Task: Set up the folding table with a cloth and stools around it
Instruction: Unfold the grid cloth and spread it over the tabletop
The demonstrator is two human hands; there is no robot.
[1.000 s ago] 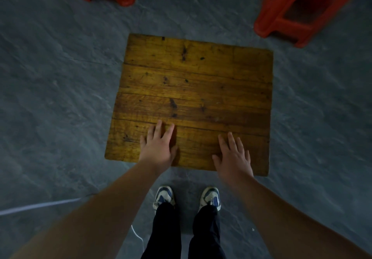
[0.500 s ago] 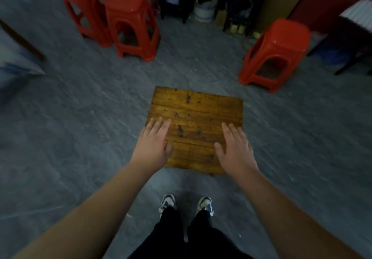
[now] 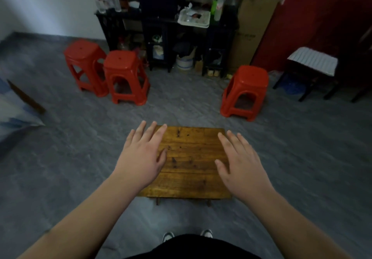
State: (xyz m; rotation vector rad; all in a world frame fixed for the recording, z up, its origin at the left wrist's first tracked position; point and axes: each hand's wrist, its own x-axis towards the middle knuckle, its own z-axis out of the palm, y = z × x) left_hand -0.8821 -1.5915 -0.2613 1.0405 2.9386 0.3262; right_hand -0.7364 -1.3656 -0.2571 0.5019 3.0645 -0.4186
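Head view: three red stools, two side by side beyond the far left corner and one beyond the far right, stand before a cluttered dark shelf. Squarish wooden worktop stands level on the grey floor, planks crosswise. Left hand and right hand spread flat, fingers released, holding nothing.

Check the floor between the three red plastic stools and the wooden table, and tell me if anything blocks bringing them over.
Nothing visible does. The grey floor lies bare between the small wooden folding table and the two red plastic stools on the left and the single red plastic stool on the right.
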